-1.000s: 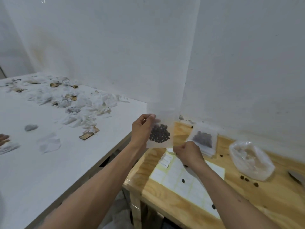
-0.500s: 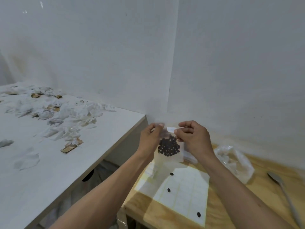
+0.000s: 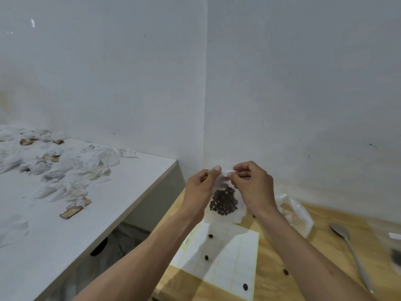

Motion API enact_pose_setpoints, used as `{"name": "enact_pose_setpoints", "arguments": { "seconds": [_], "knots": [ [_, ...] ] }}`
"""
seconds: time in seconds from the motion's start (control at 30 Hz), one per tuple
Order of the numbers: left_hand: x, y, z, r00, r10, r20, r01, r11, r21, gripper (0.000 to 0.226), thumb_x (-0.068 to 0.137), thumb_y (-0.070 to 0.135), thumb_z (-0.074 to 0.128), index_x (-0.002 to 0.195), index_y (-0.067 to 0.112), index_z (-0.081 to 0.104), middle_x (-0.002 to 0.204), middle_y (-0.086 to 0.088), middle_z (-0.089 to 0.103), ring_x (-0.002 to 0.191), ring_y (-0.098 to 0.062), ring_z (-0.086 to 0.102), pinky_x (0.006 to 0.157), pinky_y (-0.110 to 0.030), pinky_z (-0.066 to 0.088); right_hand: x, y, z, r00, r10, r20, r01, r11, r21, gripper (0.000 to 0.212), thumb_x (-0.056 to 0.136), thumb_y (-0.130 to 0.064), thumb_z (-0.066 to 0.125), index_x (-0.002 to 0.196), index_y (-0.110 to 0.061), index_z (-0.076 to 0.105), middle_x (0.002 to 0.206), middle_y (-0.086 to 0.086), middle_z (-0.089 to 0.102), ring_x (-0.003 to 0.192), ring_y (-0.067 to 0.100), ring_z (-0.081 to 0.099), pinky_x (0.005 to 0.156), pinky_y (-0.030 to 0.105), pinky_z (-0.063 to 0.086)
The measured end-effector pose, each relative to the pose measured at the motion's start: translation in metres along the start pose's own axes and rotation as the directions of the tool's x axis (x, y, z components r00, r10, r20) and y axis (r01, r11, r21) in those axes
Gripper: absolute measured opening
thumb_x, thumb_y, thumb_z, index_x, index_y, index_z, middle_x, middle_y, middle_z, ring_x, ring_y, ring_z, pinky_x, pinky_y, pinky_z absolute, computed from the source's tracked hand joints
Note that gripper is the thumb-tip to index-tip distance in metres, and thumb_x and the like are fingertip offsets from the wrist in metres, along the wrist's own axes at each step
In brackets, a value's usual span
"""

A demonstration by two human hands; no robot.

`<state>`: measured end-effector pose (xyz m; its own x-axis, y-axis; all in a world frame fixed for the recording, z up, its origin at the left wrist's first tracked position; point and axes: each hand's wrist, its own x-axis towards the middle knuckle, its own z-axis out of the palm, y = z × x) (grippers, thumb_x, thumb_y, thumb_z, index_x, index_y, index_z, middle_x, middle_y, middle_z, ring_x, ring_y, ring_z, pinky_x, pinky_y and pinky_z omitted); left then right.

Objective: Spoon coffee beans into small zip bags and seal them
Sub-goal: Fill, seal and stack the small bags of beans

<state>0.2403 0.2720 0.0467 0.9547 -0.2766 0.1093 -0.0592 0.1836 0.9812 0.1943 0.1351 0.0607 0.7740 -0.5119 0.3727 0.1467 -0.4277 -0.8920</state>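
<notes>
Both hands (image 3: 200, 187) (image 3: 252, 187) pinch zip bag (image 3: 225, 203) top.

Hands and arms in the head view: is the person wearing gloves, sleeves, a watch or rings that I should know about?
Nothing is worn as far as the view shows. The left hand and right hand are bare, with no gloves and no rings visible. Both forearms are bare down to the bottom edge of the picture, with no sleeve, watch or wristband in sight. Fingernails are short and unpainted.

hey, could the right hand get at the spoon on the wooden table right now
Probably not at once: the right hand pinches the small zip bag top. The spoon lies uncovered to its right, so once freed, the way looks open.
</notes>
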Motion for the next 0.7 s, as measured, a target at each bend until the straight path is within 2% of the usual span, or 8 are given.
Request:
{"name": "enact_pose_setpoints", "arguments": {
  "seconds": [0.07, 0.2, 0.3, 0.53, 0.7],
  "knots": [
    [-0.001, 0.001, 0.002, 1.0, -0.002, -0.008, 0.002, 1.0, 0.009, 0.037, 0.092, 0.046, 0.073, 0.092, 0.009, 0.076, 0.091, -0.004, 0.08, 0.088, -0.017, 0.075, 0.088, -0.031, 0.052, 0.0, 0.001, -0.002, 1.0, -0.007, 0.001, 0.007, 1.0, -0.011, 0.015, 0.087, -0.02, 0.081, 0.099, -0.018, 0.071, 0.086, -0.006, 0.073, 0.082, 0.005, 0.071, 0.078, 0.024, 0.061],
    [-0.002, 0.002, 0.005, 1.0, 0.015, 0.025, -0.014, 1.0, -0.005, 0.02, 0.09, 0.027, 0.078, 0.095, 0.007, 0.08, 0.098, -0.007, 0.08, 0.099, -0.018, 0.075, 0.089, -0.025, 0.049, -0.001, 0.003, -0.006, 1.0, 0.0, -0.011, 0.0, 1.0, -0.02, 0.016, 0.087, -0.02, 0.081, 0.1, -0.017, 0.072, 0.085, -0.006, 0.072, 0.08, 0.007, 0.071, 0.076, 0.022, 0.06],
    [-0.002, 0.003, 0.008, 1.0, 0.015, 0.025, -0.015, 1.0, -0.009, 0.016, 0.088, 0.023, 0.08, 0.093, 0.008, 0.081, 0.095, -0.008, 0.08, 0.092, -0.014, 0.075, 0.083, -0.022, 0.049, -0.003, 0.002, -0.008, 0.999, 0.026, -0.02, -0.026, 1.0, -0.011, 0.017, 0.087, -0.023, 0.081, 0.1, -0.019, 0.071, 0.084, -0.008, 0.072, 0.08, 0.005, 0.071, 0.074, 0.017, 0.058],
    [0.0, -0.001, 0.01, 0.999, 0.023, 0.041, -0.023, 1.0, -0.008, 0.022, 0.083, 0.026, 0.084, 0.094, 0.007, 0.081, 0.098, -0.014, 0.078, 0.101, -0.032, 0.074, 0.095, -0.037, 0.056, -0.001, 0.003, -0.012, 0.998, 0.063, -0.028, -0.063, 0.998, 0.008, 0.019, 0.085, -0.023, 0.082, 0.101, -0.02, 0.071, 0.086, -0.006, 0.073, 0.083, 0.009, 0.072, 0.081, 0.03, 0.062],
    [-0.001, -0.002, 0.01, 1.0, 0.019, 0.022, -0.019, 1.0, -0.012, 0.01, 0.091, 0.017, 0.077, 0.091, 0.008, 0.081, 0.094, -0.013, 0.08, 0.095, -0.031, 0.075, 0.094, -0.036, 0.056, -0.001, 0.006, -0.017, 0.998, 0.063, -0.011, -0.063, 0.998, -0.013, 0.027, 0.084, -0.03, 0.084, 0.104, -0.021, 0.069, 0.085, -0.006, 0.074, 0.079, 0.007, 0.072, 0.079, 0.026, 0.06]
  ]
}}
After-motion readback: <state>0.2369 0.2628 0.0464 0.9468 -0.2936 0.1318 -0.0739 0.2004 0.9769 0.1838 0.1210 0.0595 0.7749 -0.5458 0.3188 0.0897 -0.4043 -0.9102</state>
